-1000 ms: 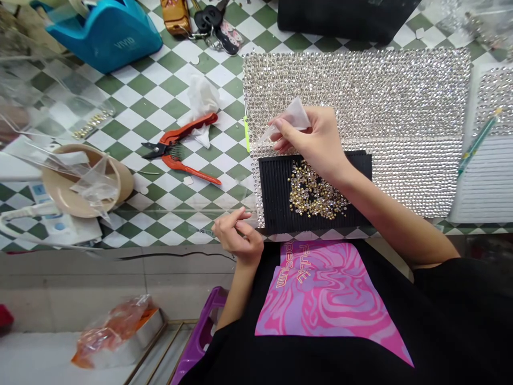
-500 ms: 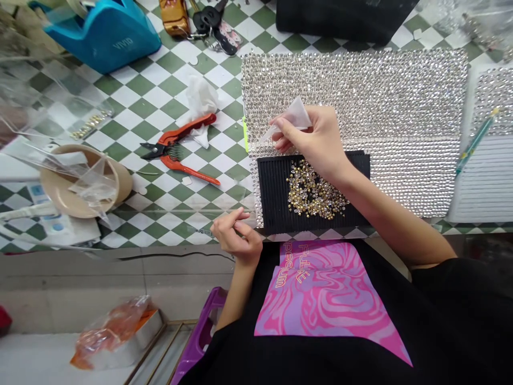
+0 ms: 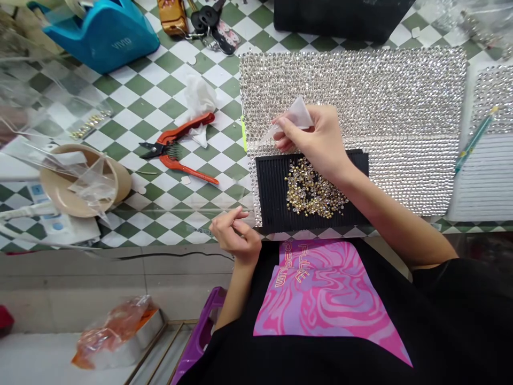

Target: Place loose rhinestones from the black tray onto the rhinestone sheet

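Note:
My right hand (image 3: 310,133) pinches a small white piping bag (image 3: 300,113), a cone of translucent film. Its thin tip points left and down, close to the left side of a rhinestone-covered sheet (image 3: 352,91); whether it touches cannot be made out. Below the hand, a ribbed black tray (image 3: 272,198) lies over the sheet's lower left part and bears a loose heap of gold-backed rhinestones (image 3: 315,192). My left hand (image 3: 236,232) rests at the table's front edge, just left of the tray, fingers loosely curled and nothing visible in them.
Orange-handled cutters (image 3: 172,149) lie left of the sheet, near crumpled white tissue (image 3: 200,96). Farther left stand a beige bowl (image 3: 124,184) with plastic scraps and a blue tape dispenser (image 3: 100,37). Keys (image 3: 208,18) and a black box (image 3: 340,18) lie behind; a teal pen (image 3: 475,141) is at right.

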A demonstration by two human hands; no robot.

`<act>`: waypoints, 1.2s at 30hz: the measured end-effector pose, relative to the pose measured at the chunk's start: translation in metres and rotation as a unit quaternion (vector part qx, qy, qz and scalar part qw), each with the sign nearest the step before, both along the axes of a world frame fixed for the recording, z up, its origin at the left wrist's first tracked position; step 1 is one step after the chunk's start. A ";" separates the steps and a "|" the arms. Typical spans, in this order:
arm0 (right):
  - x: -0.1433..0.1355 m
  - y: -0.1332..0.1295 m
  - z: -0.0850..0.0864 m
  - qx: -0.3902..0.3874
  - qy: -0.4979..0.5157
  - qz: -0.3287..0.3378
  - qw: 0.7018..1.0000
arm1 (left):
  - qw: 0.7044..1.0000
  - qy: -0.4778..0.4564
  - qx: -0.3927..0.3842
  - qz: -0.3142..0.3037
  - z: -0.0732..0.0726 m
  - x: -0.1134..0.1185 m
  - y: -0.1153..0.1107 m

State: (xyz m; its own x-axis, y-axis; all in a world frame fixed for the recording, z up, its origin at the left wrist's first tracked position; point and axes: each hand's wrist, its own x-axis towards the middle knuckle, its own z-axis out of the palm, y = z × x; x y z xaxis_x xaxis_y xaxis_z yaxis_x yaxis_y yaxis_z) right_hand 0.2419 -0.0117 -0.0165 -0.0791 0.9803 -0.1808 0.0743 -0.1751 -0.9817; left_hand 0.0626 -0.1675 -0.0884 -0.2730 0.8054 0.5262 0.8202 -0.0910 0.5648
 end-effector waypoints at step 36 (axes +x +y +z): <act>0.012 -0.003 0.003 -0.017 -0.008 -0.007 1.000 | 0.999 -0.003 -0.027 0.024 0.001 0.000 0.000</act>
